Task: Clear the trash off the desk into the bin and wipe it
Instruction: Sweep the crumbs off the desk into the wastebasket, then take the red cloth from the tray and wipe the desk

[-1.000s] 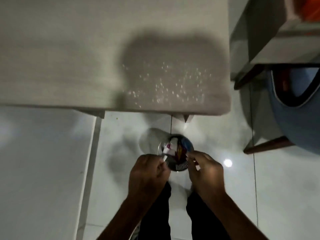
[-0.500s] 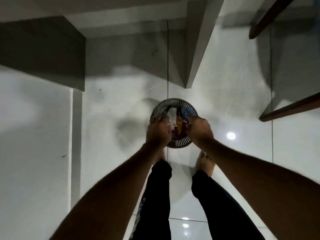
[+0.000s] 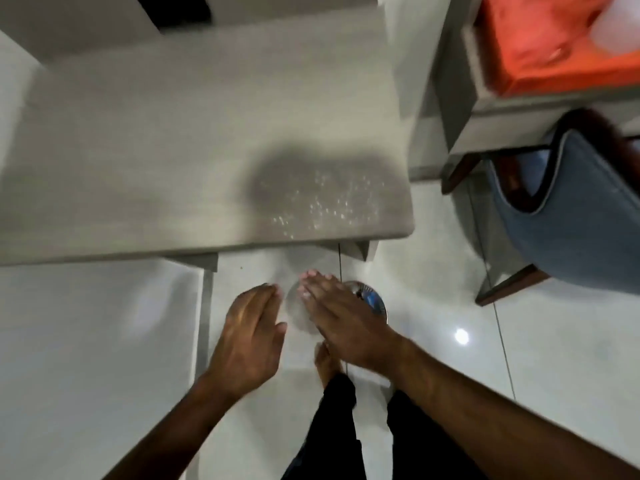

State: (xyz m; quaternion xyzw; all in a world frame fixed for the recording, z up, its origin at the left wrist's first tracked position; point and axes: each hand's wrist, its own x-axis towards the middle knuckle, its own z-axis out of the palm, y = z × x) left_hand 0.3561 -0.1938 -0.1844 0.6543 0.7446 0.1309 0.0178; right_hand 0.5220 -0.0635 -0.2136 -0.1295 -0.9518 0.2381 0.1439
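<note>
Your fingers are stretched out flat on both hands, palms down, gripping nothing. Your left hand (image 3: 251,337) hovers over the floor (image 3: 86,341) just below the desk's front edge. Your right hand (image 3: 341,323) sits beside it, its fingertips (image 3: 308,284) pointing toward the desk, and it covers most of the bin (image 3: 375,301). The two hands are close together but do not touch.

From the head view, the bin stands on the floor just in front of the desk (image 3: 173,150), near its right corner. Only a curved part of its slotted rim and a blue scrap inside show past your right hand; the rest of its contents is hidden. On the desk top, a patch of small pale crumbs (image 3: 325,202) lies near the front right corner, inside a dark shadow. Everything is blurred, so finer detail cannot be made out.

To the right, a blue chair (image 3: 571,216) stands well apart from the desk, and an orange cloth (image 3: 540,39) lies on a shelf at the top right. One bare foot (image 3: 325,362) shows under your right wrist, above dark trouser legs.
</note>
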